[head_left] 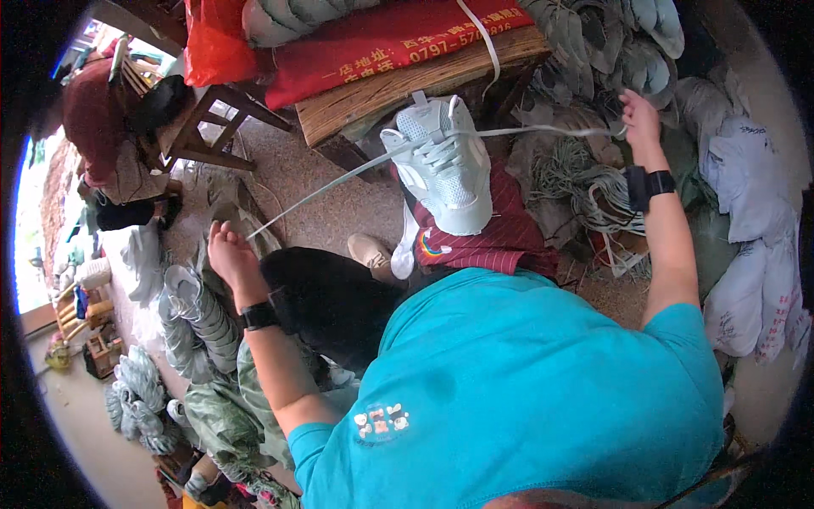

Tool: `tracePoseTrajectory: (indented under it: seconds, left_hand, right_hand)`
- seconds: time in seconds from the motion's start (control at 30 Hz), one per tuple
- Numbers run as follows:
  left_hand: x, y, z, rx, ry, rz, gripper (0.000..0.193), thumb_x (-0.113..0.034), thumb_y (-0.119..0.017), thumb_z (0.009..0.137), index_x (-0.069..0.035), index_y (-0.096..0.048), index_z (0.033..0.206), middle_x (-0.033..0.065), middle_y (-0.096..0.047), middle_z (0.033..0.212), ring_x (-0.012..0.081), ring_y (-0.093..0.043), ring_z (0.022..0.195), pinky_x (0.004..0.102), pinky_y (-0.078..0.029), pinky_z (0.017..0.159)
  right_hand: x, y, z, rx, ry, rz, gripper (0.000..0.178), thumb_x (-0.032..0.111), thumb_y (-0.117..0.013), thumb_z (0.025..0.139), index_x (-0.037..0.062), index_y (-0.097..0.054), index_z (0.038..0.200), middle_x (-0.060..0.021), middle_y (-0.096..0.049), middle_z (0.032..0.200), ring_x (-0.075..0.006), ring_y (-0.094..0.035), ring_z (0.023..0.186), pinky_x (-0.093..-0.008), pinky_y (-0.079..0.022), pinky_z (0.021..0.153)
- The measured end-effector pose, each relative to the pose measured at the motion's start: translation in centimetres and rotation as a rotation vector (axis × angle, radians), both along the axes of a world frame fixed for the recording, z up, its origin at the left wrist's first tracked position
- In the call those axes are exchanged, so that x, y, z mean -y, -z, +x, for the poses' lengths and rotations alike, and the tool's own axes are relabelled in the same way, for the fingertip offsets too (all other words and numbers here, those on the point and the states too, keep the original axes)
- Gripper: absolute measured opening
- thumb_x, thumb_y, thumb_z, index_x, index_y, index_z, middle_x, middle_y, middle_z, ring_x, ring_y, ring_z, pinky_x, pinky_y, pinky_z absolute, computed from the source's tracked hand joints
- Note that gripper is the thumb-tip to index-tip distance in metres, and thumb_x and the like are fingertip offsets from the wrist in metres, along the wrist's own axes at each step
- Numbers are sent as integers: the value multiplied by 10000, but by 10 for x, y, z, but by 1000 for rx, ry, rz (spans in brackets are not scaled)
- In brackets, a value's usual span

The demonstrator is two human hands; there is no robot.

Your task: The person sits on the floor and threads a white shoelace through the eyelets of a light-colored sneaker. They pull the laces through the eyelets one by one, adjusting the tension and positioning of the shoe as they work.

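A pale grey-white sneaker (462,182) rests on the maroon striped cloth (500,229) over my lap, its tongue end toward the wooden bench. Its long pale shoelace (339,176) is threaded through the upper part and stretches out to both sides. Out to the left, my left hand (233,261) is closed on one end of the lace. The other end is pinched in my right hand (642,123), held far out to the right near a pile of shoe uppers. Neither hand touches the sneaker itself.
A wooden bench (339,119) with a red printed cloth (390,51) stands just ahead. Bundled laces (585,187) hang at right, beside white sacks (746,187). Stacked shoes (203,314) and green sacks (220,420) lie at left. Another person (93,119) sits at far left.
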State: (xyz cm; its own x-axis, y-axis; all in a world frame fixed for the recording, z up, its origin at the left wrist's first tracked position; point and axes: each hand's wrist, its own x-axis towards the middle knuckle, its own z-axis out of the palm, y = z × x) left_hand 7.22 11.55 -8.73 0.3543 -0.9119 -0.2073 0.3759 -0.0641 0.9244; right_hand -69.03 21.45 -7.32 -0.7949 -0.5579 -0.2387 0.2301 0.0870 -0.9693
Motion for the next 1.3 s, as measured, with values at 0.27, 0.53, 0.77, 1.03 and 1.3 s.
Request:
tracePoseTrajectory:
  seconds: [0.27,0.53,0.77,1.03,1.3]
  left_hand:
    - [-26,-14,-179,59,492,-134,348,-106,-556,956,32,-452,1258,145,-679,1072,111,-630,783,219,-487,692]
    - [-43,-24,-240,147,316,-237,178,-119,-515,988,39,-572,1045,127,-678,975,161,-655,832,260,-523,738]
    - [-58,-16,-258,295,556,-61,185,-166,-575,968,16,-607,975,17,-623,806,72,-547,685,218,-445,618]
    - [-53,-20,-251,314,626,53,198,-185,-627,929,-3,-650,855,-67,-558,734,31,-457,653,208,-373,573]
    - [-26,-22,-250,589,744,-41,188,-194,-628,904,-17,-646,843,-5,-554,686,93,-497,613,265,-406,550]
  right_hand:
    - [39,-30,224,-489,-1069,-111,256,143,-648,888,41,-625,1121,-17,-618,1002,-87,-558,864,-241,-468,776]
    - [36,-42,271,-638,-1196,93,134,118,-670,840,25,-588,890,-18,-598,865,-80,-558,698,-237,-470,622]
    - [35,-45,240,-437,-1291,-27,110,110,-620,887,22,-634,952,-9,-604,769,-64,-559,596,-227,-452,536]
    - [12,3,149,-1247,-958,213,232,210,-516,968,29,-662,972,-100,-663,816,-158,-630,667,-303,-496,591]
    - [-8,51,50,634,-129,-240,170,51,-515,947,-77,-592,1027,-159,-668,991,-225,-665,896,-304,-569,768]
